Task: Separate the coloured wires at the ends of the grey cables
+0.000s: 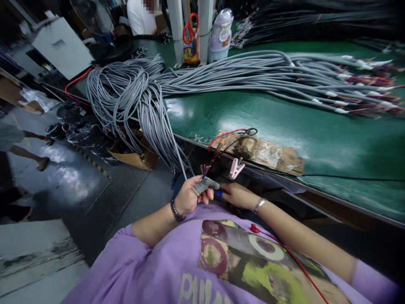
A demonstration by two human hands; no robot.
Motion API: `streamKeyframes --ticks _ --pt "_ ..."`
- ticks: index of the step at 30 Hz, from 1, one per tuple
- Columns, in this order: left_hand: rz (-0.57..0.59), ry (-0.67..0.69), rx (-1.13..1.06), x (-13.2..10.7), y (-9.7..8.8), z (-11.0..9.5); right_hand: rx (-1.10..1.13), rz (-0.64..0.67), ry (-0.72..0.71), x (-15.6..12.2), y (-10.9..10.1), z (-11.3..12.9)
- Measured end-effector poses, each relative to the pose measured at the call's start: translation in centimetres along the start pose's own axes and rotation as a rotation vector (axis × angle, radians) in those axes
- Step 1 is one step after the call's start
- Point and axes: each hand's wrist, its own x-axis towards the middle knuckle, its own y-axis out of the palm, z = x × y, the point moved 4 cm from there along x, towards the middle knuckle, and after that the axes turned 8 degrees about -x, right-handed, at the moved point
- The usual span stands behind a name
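Observation:
My left hand (191, 195) is closed around the end of one grey cable (180, 162), a grey finger cover on its thumb; coloured wire tips stick out just above the fingers. My right hand (236, 195) lies close beside it, fingers curled on a small blue thing I cannot make out. Both hands sit below the front edge of the green table (284, 122). The held cable runs up into a big bundle of grey cables (133, 93) hanging over the table's left corner.
A pink clip (236, 168) and red and black leads (230, 137) sit on a taped cardboard pad (272, 153) at the table edge. Long grey cables with stripped ends (348, 80) cross the table. A bottle (220, 36) and scissors (190, 29) stand behind. Another person's legs (28, 147) are at left.

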Motion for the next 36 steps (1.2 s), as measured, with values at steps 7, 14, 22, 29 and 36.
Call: streamKeyframes --ticks 7,14,22,29,36 --pt "0.107 -0.094 0.205 0.0 1.1 1.2 0.580 -0.338 -0.191 -5.8 -3.5 3.7" --pt "0.177 -0.169 0.313 0.6 1.9 2.3 0.653 -0.493 -0.183 -7.7 -4.6 4.2" --pt "0.263 0.079 0.540 0.8 3.8 1.2 0.661 -0.598 -0.031 -8.2 -5.1 3.0" --pt "0.352 0.060 0.714 1.3 4.2 1.1 0.703 -0.533 -0.017 -7.9 -4.9 3.2" --pt "0.255 -0.121 0.480 0.8 3.8 1.4 0.942 -0.419 0.019 -7.1 -4.7 3.3"
